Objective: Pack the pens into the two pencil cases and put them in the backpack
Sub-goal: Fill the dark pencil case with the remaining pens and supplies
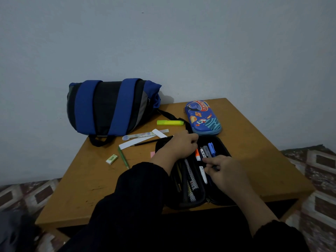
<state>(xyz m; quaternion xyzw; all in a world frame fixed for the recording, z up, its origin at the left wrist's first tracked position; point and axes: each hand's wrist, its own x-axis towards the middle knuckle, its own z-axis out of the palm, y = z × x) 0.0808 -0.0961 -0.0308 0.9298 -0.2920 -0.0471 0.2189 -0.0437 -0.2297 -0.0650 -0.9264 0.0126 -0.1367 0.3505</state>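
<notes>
While our left hand (179,147) holds the open black pencil case (221,198), our right hand (224,171) pinches a pen inside; one blue case (204,118), one backpack (111,108) and one highlighter (170,122) lie on the tabletop (76,188).

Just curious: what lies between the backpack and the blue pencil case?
Head view: a yellow highlighter lies between backpack and blue case, with a black strap trailing there.
</notes>
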